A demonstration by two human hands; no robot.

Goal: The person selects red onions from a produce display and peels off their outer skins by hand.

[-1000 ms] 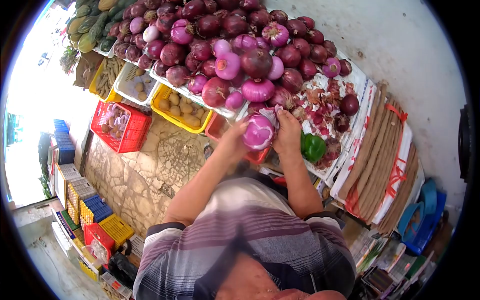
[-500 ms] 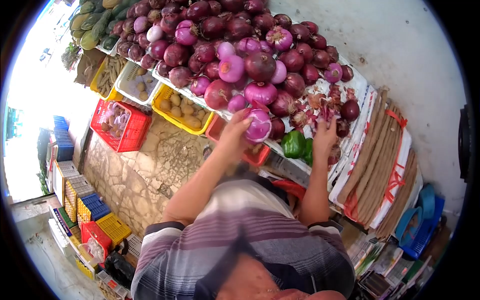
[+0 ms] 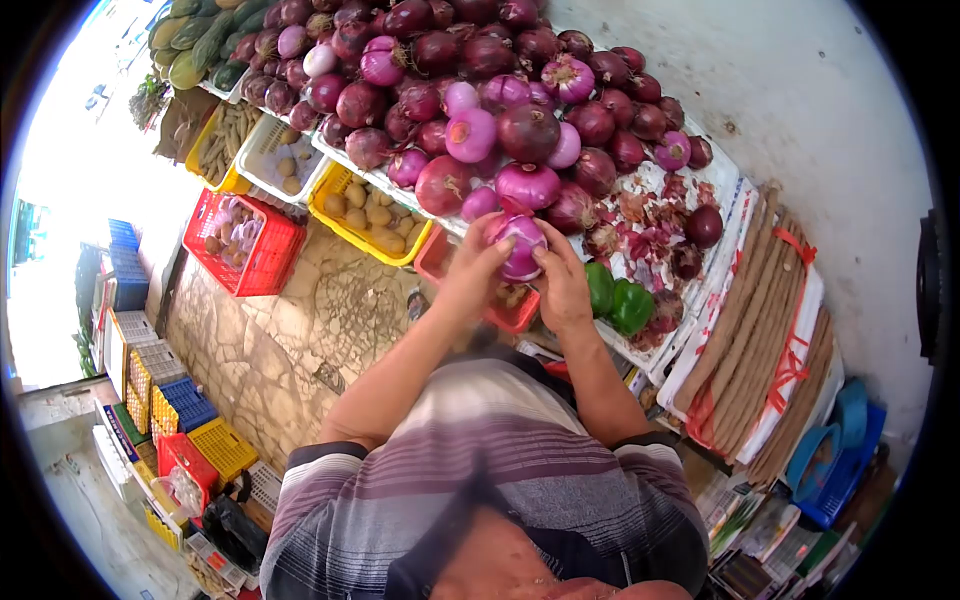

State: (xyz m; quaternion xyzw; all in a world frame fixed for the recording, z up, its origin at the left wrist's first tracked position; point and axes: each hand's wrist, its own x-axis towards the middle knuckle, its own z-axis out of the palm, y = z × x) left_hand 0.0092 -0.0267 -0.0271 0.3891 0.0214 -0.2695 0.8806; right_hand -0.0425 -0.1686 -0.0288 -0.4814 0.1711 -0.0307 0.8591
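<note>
A purple onion (image 3: 521, 250) with bright, partly bare skin is held up in front of my body. My left hand (image 3: 474, 262) is wrapped round its left side. On its right, the fingers of my right hand (image 3: 563, 284) pinch at the onion's surface; whether a bit of skin is between them I cannot make out. Behind the hands lies a big heap of red onions (image 3: 440, 105). Loose onion skins (image 3: 645, 225) are strewn over the white board just right of the heap. Two green peppers (image 3: 632, 306) sit beside my right hand.
Long brown roots (image 3: 745, 310) tied with red ribbon lie at the right. Left of the heap stand a yellow crate (image 3: 372, 252) of potatoes, a white crate (image 3: 262, 165) and a red basket (image 3: 270, 262). Stacked crates (image 3: 185, 410) are at the lower left, a wall (image 3: 800, 110) at the right.
My right hand has moved left from the loose skins to the onion in my left hand. The onion that sat by the peppers is no longer seen there.
</note>
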